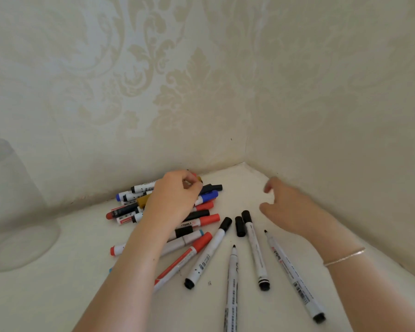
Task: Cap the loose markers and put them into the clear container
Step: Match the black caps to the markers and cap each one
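Left hand [175,197] down on heap of capped whiteboard markers [201,207] in wall corner of white table [70,295], fingers curled into the pile; what they grip: cannot tell. Right hand [290,209] hovering just right of heap, fingers loosely spread, holding nothing. Two uncapped black-tipped white markers [231,283] nearer camera, loose black cap [240,226] between capped ones. Clear plastic container [15,212] at far left, well apart from heap.
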Action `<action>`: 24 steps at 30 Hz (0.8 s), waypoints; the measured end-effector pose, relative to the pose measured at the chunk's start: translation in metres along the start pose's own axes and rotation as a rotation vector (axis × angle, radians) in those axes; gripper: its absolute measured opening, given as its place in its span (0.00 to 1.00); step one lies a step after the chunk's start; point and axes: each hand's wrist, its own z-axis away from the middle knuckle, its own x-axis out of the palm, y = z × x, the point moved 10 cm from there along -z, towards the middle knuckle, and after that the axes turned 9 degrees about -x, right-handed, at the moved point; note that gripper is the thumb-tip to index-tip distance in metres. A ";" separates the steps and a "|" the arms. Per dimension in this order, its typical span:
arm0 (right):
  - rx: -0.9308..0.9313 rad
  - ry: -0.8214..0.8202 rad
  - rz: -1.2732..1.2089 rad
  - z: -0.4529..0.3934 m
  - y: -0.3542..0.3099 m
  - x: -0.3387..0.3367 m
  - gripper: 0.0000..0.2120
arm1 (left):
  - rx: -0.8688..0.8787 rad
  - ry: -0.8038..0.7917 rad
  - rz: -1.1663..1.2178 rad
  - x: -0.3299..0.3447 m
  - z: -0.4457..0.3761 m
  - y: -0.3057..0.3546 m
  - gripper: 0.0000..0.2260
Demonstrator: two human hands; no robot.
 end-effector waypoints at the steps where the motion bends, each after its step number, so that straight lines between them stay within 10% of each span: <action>1: 0.043 -0.095 0.053 0.006 0.005 0.001 0.20 | -0.008 0.004 0.014 -0.001 -0.001 -0.002 0.04; 7: 0.144 -0.664 0.239 0.046 -0.001 0.046 0.26 | -0.011 0.003 0.041 0.000 -0.002 0.000 0.04; 12: 0.047 -0.156 0.020 0.012 0.002 0.000 0.12 | -0.031 -0.015 0.127 -0.001 -0.001 0.000 0.05; 16: -0.029 0.279 -0.506 0.005 -0.004 -0.043 0.12 | -0.020 -0.354 0.365 0.027 0.019 0.022 0.08; 20: -0.139 0.353 -0.664 0.004 -0.034 -0.028 0.15 | -0.038 -0.720 0.459 0.068 0.053 0.041 0.14; 24: -0.148 0.326 -0.608 0.001 -0.039 -0.012 0.12 | -0.192 -0.566 0.548 0.064 0.035 0.021 0.13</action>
